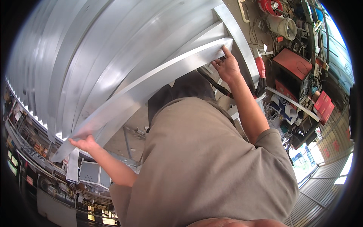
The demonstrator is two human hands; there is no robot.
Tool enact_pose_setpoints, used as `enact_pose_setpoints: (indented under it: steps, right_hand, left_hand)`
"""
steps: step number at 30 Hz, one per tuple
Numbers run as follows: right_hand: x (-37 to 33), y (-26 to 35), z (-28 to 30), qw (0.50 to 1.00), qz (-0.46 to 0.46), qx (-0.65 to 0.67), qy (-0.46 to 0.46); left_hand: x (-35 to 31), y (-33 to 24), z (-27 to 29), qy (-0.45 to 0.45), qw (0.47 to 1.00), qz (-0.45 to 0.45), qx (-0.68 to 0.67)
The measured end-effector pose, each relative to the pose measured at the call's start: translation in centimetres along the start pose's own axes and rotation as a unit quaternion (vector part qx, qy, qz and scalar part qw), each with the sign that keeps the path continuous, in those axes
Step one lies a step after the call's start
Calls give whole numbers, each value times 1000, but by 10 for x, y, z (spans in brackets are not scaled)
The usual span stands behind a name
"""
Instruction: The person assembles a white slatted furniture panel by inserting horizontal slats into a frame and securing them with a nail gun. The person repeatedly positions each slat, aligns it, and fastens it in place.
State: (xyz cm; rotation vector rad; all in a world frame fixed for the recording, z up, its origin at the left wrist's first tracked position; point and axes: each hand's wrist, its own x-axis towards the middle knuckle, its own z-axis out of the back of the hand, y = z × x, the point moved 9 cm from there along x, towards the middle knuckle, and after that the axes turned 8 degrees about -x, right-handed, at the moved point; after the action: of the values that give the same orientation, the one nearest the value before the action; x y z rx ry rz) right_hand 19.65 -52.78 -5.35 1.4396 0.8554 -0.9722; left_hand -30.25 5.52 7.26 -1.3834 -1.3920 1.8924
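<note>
A long, silver metal channel runs slantwise in front of my body, its far end up at the right. My left hand grips its lower left end, with the thumb showing along the edge and the other fingers mostly hidden. Close to the opposite end, my right hand has its thumb on the face and its fingers curled at the lower edge. Beyond the channel lie several similar silver metal lengths, side by side. A pale metal frame bar passes just right of the channel's end.
On the right stand a red box, a whitish bucket and a red bucket. A red-wrapped handle with black cable is near my right forearm. A grey perforated panel sits below my left hand, beside cluttered shelving.
</note>
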Motion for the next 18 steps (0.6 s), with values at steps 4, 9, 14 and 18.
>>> enact_pose_setpoints:
  steps: [4,9,14,18]
  right_hand:
    - [2,0,5,1000,-2,-2,6]
    - [2,-1,0,999,-5,20,-26]
    - [1,1,-22,995,-33,91,-38]
    - [-5,6,-40,990,-19,136,-12]
  left_hand:
    - [2,9,40,-35,999,-9,4]
    - [26,-18,-61,94,996,-3,8]
    - [51,-76,-301,215,967,-28,135]
    - [24,-98,-494,271,945,-43,177]
